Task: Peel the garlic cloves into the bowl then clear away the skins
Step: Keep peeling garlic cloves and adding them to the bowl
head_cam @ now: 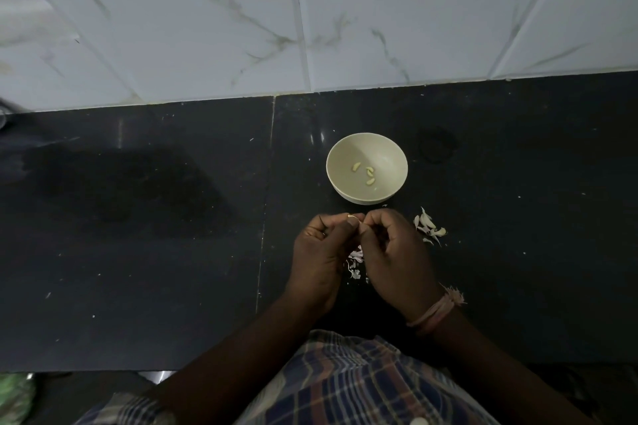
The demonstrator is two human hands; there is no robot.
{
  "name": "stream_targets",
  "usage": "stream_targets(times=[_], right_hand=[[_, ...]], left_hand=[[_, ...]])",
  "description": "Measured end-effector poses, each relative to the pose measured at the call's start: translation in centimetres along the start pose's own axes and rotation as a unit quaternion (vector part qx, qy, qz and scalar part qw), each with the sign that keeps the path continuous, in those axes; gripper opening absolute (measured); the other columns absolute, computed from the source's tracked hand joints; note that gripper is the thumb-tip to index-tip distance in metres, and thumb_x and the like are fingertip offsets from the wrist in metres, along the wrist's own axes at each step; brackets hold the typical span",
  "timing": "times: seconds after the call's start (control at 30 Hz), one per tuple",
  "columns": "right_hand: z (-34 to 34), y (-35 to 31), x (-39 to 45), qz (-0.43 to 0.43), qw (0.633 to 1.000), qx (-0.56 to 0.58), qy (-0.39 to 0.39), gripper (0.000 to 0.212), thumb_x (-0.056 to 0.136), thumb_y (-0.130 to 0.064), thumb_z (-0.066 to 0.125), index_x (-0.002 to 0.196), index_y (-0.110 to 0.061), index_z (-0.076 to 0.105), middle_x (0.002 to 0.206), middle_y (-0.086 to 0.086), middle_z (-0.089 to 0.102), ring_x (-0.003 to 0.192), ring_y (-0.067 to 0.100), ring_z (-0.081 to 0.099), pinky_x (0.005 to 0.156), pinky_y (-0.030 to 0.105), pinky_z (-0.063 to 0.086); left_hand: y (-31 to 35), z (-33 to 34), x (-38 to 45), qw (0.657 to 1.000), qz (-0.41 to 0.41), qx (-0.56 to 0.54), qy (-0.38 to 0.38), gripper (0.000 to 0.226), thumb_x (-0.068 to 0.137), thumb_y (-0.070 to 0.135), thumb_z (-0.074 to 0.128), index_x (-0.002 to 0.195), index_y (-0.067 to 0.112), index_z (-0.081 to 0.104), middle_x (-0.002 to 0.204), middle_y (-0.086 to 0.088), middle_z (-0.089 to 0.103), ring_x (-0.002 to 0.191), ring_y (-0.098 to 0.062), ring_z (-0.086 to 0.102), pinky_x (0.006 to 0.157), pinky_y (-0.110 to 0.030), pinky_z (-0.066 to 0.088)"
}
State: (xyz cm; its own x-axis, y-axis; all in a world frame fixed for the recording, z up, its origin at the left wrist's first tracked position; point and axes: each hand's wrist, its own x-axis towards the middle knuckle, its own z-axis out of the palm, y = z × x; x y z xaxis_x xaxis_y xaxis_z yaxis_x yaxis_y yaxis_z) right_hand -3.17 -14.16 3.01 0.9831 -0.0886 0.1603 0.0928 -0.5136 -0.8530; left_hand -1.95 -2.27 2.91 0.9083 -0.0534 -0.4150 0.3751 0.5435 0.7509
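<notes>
both hands, left [319, 248] and right [392, 248], are pinching a clove [353, 216] at centre frame, and the bowl [366, 148] is sitting just above them, slightly nearer the right.

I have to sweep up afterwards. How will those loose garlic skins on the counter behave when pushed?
The garlic skins look thin and papery, so probably very light and floppy. They lie scattered in small flakes, so they would likely drift or cling rather than slide together across the counter.
</notes>
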Motion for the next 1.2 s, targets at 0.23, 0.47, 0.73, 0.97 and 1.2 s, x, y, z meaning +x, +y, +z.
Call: stream_targets(times=[0.23, 0.47, 0.73, 0.97, 1.2], right_hand=[[-0.2, -0.6, 0.7, 0.159, 0.964, 0.21, -0.031, 0.012, 0.098, -0.007, 0.058, 0.088, -0.002, 0.06, 0.067, 0.002, 0.058, 0.059, 0.013, 0.049, 0.055, 0.024, 0.041], [-0.7, -0.7, 1.7, 0.226, 0.917, 0.33, 0.005, 0.014, 0.096, -0.006, 0.06, 0.086, 0.005, 0.057, 0.061, 0.015, 0.052, 0.051, 0.023, 0.046, 0.051, 0.032, 0.04], [-0.8, 1.2, 1.0, 0.205, 0.96, 0.186, 0.032, 0.014, 0.092, 0.004, 0.065, 0.097, -0.006, 0.074, 0.088, 0.007, 0.076, 0.082, 0.019, 0.076, 0.072, 0.026, 0.061], [-0.9, 0.5, 1.2, 0.134, 0.99, -0.027, -0.041, 0.026, 0.094, -0.007, 0.05, 0.093, -0.017, 0.074, 0.089, -0.007, 0.074, 0.085, 0.008, 0.068, 0.08, 0.034, 0.056], [-1.2, -0.4, 1.6, 0.076, 0.997, 0.017, -0.011, 0.008, 0.092, -0.015, 0.07, 0.095, -0.019, 0.075, 0.091, -0.011, 0.073, 0.088, 0.001, 0.068, 0.08, 0.024, 0.056]], left_hand=[[-0.1, -0.2, 0.5, 0.999, 0.007, -0.032, -0.027, 0.016, 0.084, 0.005, 0.067, 0.099, 0.001, 0.061, 0.087, -0.015, 0.072, 0.079, -0.023, 0.069, 0.075, -0.03, 0.06], [-0.3, -0.9, 0.7, 0.999, -0.015, -0.023, -0.034, 0.032, 0.085, 0.008, 0.063, 0.116, 0.0, 0.064, 0.093, -0.012, 0.072, 0.078, -0.015, 0.068, 0.075, -0.024, 0.058], [-0.4, -1.3, 0.7, 0.998, -0.044, -0.053, -0.009, 0.029, 0.086, 0.013, 0.062, 0.114, 0.008, 0.068, 0.096, -0.008, 0.075, 0.078, -0.011, 0.071, 0.068, -0.021, 0.058], [-0.4, -1.2, 0.8, 0.997, -0.047, -0.06, -0.011, 0.029, 0.081, 0.001, 0.063, 0.11, 0.003, 0.07, 0.098, -0.014, 0.075, 0.086, -0.018, 0.074, 0.075, -0.023, 0.06], [-0.4, -1.5, 0.9, 1.0, -0.014, -0.011, -0.004, 0.026, 0.082, 0.001, 0.067, 0.107, 0.002, 0.072, 0.098, -0.014, 0.077, 0.088, -0.018, 0.075, 0.076, -0.023, 0.059]])
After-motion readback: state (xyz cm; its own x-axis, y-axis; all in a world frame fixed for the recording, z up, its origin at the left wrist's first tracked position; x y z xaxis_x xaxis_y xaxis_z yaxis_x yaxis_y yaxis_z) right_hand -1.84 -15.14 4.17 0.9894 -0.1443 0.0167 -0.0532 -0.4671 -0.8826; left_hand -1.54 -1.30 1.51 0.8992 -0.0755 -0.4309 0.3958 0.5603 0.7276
